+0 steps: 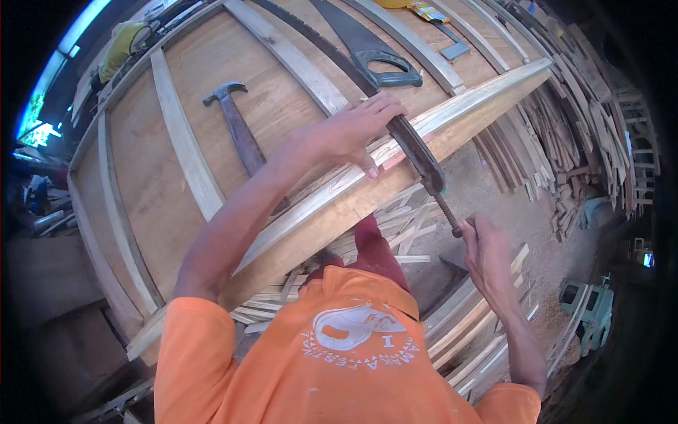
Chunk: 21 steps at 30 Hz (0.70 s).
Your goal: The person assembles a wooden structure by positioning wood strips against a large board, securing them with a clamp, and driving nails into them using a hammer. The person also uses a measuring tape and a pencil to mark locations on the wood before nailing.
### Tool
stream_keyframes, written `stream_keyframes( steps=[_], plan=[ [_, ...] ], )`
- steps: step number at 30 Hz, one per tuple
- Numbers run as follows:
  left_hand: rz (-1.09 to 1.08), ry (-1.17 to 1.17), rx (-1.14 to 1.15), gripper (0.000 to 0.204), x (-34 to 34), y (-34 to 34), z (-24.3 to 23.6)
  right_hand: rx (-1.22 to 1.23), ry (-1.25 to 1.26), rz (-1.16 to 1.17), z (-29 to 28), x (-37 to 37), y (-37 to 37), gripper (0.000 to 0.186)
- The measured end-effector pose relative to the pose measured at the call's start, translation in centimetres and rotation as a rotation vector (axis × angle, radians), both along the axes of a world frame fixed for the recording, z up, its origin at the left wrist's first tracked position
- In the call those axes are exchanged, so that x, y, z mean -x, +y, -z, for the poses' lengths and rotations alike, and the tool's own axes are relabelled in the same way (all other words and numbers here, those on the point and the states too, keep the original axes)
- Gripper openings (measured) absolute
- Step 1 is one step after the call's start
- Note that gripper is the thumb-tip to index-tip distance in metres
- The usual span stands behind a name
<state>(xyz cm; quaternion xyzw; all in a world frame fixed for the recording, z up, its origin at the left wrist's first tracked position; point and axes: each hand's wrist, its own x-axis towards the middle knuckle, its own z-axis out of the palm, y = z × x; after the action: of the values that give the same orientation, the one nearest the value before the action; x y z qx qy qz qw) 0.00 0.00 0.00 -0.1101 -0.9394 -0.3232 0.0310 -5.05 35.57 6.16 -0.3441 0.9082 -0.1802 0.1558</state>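
A broad tan plywood panel [205,60], ribbed with pale wooden slats [176,131], fills the upper left and centre of the frame. A long, straight-grained wooden rail [302,237] slants along its near edge. Right of centre, a dark, worn metal clamp [418,155] crosses the rail between the hands, its long axis running upper left to lower right; the right hand [486,247] is nearer its lower end. At top centre lie a flat grey handsaw [364,48] with looped handle and, further left, a brown-handled claw hammer [241,131]. The left hand [360,131] spreads over rail and clamp, thumb apart; the right pinches the tip of a rust-brown threaded screw [446,210].
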Motion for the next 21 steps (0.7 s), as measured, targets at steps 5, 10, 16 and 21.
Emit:
stream_keyframes(
  steps=[5,10,16,21],
  plan=[
    [-0.110,-0.138,0.040,0.115,-0.3,1.9,-2.8,0.097,0.049,-0.023,-0.2,0.3,0.2,0.025],
    [-0.161,-0.065,0.113,0.112,-0.1,2.6,-0.4,-0.009,0.092,0.035,0.0,0.4,-0.8,0.029],
    [-0.277,0.052,0.240,0.110,-0.8,4.4,1.5,-0.077,0.108,0.075,1.2,2.0,-1.0,0.037],
    [-0.353,0.150,0.111,0.106,-0.5,5.2,2.7,-0.105,0.060,0.038,0.7,2.7,-1.5,0.039]
  ],
)
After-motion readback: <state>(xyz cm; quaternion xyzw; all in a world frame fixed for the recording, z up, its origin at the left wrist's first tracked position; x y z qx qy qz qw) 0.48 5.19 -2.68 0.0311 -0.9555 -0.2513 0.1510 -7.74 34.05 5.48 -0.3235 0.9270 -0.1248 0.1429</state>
